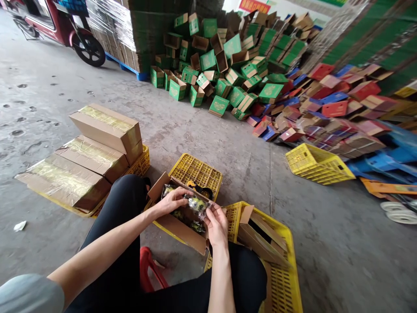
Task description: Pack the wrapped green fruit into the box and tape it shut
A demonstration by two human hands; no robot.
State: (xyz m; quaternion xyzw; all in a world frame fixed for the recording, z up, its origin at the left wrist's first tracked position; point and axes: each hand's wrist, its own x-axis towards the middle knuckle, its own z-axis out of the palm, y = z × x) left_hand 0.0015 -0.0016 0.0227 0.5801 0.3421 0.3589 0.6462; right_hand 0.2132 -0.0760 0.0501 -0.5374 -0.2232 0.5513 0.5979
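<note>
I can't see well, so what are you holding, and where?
A clear packet, held at both ends, by the fingers of each hand, over the open box.

Gray floor [247,174] with small holes, big messy pile of green boxes [208,61], red scooter [48,21], white wall [286,8]

The crates [295,261] are yellow with a grid of holes. The taped boxes [68,182] are plain brown, striped with yellowish tape [60,178]. Piled cartons [208,61] are green outside, brown inside; others [335,108] mix red and blue. The stool [147,269] is red, the trousers [120,226] black, the floor [182,117] mottled grey, the sleeve [31,293] pale grey-blue.
</note>
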